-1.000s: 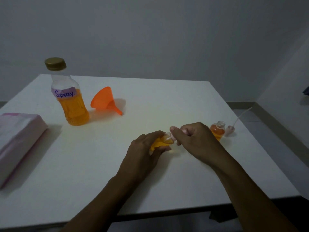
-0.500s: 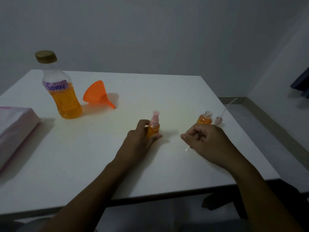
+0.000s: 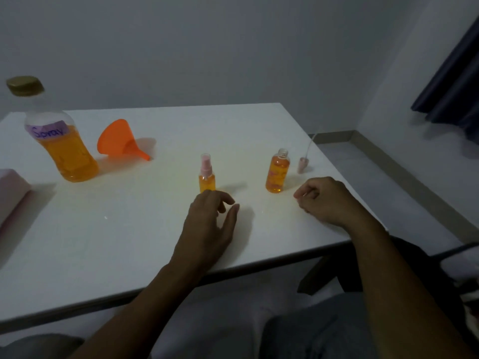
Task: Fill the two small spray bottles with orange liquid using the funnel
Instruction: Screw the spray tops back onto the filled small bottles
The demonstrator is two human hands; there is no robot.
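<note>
on the white table, two small bottles of orange liquid stand upright and apart: the capped spray bottle just beyond the left hand, fingers released and empty; the open bottle near the right hand, fingers loosely curled, contents cannot be told. orange funnel lies on its side beside the large labelled bottle.
</note>
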